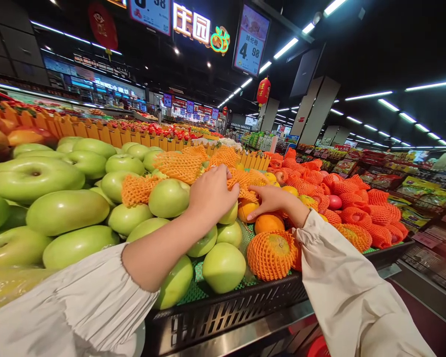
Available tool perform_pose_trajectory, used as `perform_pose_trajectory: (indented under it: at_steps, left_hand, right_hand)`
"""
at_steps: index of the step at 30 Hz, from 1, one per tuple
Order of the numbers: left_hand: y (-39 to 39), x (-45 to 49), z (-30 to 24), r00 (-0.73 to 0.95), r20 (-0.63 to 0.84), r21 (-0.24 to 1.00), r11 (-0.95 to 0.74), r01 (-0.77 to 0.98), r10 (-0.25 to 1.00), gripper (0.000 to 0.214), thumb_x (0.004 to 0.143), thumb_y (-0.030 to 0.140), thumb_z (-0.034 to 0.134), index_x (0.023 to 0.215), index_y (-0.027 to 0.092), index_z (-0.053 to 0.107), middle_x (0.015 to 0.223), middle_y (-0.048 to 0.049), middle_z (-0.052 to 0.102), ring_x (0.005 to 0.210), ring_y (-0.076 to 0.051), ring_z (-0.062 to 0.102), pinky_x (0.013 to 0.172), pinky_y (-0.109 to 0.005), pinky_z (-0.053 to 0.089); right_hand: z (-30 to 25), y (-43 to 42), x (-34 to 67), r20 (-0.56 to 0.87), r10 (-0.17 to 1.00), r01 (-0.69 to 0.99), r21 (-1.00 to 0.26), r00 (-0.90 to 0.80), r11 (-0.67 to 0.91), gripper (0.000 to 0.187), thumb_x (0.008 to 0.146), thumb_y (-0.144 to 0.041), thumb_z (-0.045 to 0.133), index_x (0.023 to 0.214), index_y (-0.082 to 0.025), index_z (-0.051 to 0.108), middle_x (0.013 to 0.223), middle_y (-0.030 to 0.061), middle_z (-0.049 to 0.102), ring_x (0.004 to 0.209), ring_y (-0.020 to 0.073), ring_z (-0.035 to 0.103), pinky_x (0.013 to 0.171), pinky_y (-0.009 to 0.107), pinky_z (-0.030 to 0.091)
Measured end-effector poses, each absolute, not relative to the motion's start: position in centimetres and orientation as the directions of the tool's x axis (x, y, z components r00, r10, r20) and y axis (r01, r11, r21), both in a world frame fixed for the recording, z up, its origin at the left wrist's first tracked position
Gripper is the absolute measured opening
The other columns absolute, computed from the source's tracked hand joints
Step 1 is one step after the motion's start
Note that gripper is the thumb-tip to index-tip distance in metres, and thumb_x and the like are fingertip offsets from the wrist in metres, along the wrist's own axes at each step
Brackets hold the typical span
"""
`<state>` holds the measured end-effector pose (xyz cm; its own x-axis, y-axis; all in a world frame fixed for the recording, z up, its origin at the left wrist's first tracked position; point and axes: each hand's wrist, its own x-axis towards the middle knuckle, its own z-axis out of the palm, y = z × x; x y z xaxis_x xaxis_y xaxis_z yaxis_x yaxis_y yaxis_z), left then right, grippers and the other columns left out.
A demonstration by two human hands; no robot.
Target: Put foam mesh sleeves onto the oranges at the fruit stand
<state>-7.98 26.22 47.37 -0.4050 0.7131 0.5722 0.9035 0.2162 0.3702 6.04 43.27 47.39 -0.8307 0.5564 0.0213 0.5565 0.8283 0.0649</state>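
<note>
Me: Nearest: my left sleeve (96,297), pale, gathered cuff. Right sleeve (353,282) opposite.

Ops: Fingers?

Me: Left hand (211,193): fingers curled at the orange foam netting (180,165). Can't tell if they grip it; the back of my hand blocks the view. Right hand (273,201): thumb and fingers spread apart, thumb by a bare orange (269,223), not clenched.

Ops: Where's the netting?

Me: Heaped just beyond my left hand, running over toward my right. Can't tell what's inside it.

Ops: Progress?

Me: Mixed; partway, I'd judge. Front netted orange (271,254) is covered. Left: at least two oranges near my right hand, uncovered.

Ops: Containers?

Me: Black slotted crate (238,310), green liner (197,293). Holds green apples (223,267) leftward, oranges at middle, red-netted fruit (357,213) rightward. One small net piece (134,190) sits among the apples. Behind: yellow picket edging (78,130).
</note>
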Motion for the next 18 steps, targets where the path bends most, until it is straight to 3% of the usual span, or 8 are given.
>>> perform_pose_trajectory:
  at_steps: [5, 9, 13, 18]
  left_hand:
    - [26.3, -7.9, 47.3, -0.421, 0.580, 0.391, 0.215, 0.895, 0.698, 0.043, 0.094, 0.035, 0.063, 0.129, 0.010, 0.059, 0.131, -0.0156, 0.066, 0.120, -0.033, 0.065, 0.100, -0.045, 0.054]
    - [26.3, -7.8, 47.3, -0.424, 0.552, 0.421, 0.198, 0.885, 0.719, 0.054, 0.094, 0.034, 0.064, 0.139, 0.007, 0.053, 0.142, -0.0186, 0.059, 0.131, -0.035, 0.059, 0.112, -0.049, 0.048]
    - [26.3, -8.0, 47.2, -0.413, 0.550, 0.429, 0.179, 0.885, 0.726, 0.043, 0.096, 0.029, 0.059, 0.134, 0.008, 0.056, 0.136, -0.0168, 0.061, 0.126, -0.035, 0.062, 0.113, -0.050, 0.048]
    - [26.2, -8.0, 47.3, -0.393, 0.546, 0.388, 0.193, 0.901, 0.740, 0.028, 0.096, 0.021, 0.050, 0.118, 0.011, 0.064, 0.123, -0.0144, 0.063, 0.116, -0.033, 0.065, 0.105, -0.048, 0.053]
  right_hand:
    - [47.1, 42.9, 5.3, -0.056, 0.569, 0.561, 0.112, -0.820, 0.820, 0.111, 0.065, -0.069, 0.088, 0.154, -0.018, 0.045, 0.137, 0.0198, 0.067, 0.122, 0.0414, 0.066, 0.100, 0.046, 0.051]
    - [46.7, 42.8, 4.8, -0.034, 0.517, 0.511, 0.113, -0.855, 0.852, 0.102, 0.067, -0.060, 0.089, 0.148, -0.014, 0.047, 0.129, 0.0211, 0.069, 0.113, 0.0396, 0.068, 0.093, 0.044, 0.052]
    - [46.6, 43.1, 5.0, 0.048, 0.499, 0.501, 0.127, -0.865, 0.856, 0.092, 0.065, -0.053, 0.088, 0.137, -0.013, 0.049, 0.115, 0.0189, 0.071, 0.097, 0.0351, 0.068, 0.081, 0.040, 0.051]
    - [46.6, 44.4, 6.0, 0.182, 0.463, 0.477, 0.038, -0.867, 0.878, 0.077, 0.060, -0.050, 0.086, 0.119, -0.016, 0.051, 0.104, 0.0117, 0.069, 0.088, 0.0295, 0.064, 0.079, 0.038, 0.049]
